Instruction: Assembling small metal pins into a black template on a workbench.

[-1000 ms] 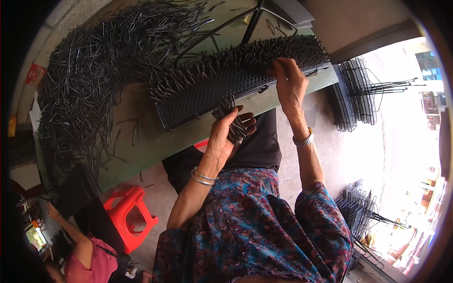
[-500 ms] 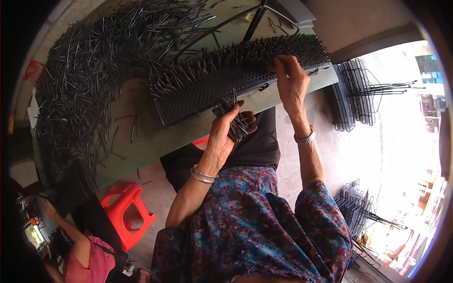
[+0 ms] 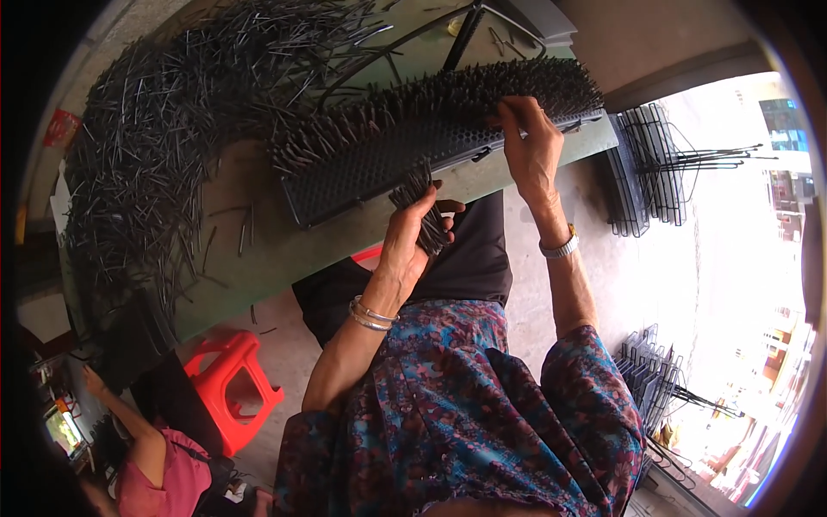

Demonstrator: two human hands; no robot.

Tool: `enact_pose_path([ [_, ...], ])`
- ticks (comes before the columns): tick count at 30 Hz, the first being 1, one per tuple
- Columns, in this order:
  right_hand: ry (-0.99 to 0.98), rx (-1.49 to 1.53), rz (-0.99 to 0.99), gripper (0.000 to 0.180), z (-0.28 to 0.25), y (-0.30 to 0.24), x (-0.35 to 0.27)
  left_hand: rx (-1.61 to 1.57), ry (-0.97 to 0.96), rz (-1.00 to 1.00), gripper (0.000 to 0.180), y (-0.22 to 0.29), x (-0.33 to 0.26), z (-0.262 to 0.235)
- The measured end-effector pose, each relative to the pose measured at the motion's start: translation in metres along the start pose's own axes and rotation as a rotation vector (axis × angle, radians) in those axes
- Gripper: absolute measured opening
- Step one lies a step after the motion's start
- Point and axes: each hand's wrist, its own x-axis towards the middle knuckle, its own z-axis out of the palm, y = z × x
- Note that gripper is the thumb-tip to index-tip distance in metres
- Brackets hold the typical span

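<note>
A long black perforated panel [image 3: 345, 177] lies across the table, its far part packed with dark upright sticks [image 3: 413, 103]. The near holes at its left and middle show bare. My left hand [image 3: 409, 228], just in front of the panel's near edge, is closed round a bundle of thin black sticks [image 3: 426, 224]. Over the right part of the panel, my right hand [image 3: 531, 146] pinches at the edge of the filled rows. What its fingertips hold, if anything, is too small and hidden to make out.
A big heap of loose black sticks [image 3: 146, 155] covers the table's left side. Behind the panel stands a black metal frame [image 3: 465, 39]. A red stool [image 3: 233, 388] is at lower left, near another person [image 3: 164, 474]. Wire racks [image 3: 650, 172] stand at right.
The fingers of my left hand have drawn in a little round the bundle. My right hand has shifted only slightly, staying at the same part of the panel.
</note>
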Motion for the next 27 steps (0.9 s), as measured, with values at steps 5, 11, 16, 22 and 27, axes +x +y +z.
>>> enact_pose_path([
  [5, -0.042, 0.023, -0.043, 0.009, -0.004, 0.0, 0.004, 0.005, 0.013, -0.004, 0.022, 0.001, 0.0, -0.002],
  [11, -0.14, -0.066, -0.037, 0.008, -0.009, 0.003, 0.012, -0.057, 0.016, -0.02, 0.024, -0.001, -0.002, -0.001],
  [16, -0.205, -0.04, -0.01, 0.008, -0.015, 0.003, 0.019, -0.07, 0.02, -0.01, 0.023, 0.001, -0.005, 0.001],
  [22, -0.244, 0.007, 0.002, 0.011, -0.014, 0.001, 0.022, -0.015, 0.005, -0.021, 0.024, 0.0, -0.007, -0.001],
  [27, -0.236, 0.021, -0.066, 0.012, -0.011, 0.002, 0.02, -0.002, 0.018, -0.037, 0.025, -0.002, -0.006, -0.004],
])
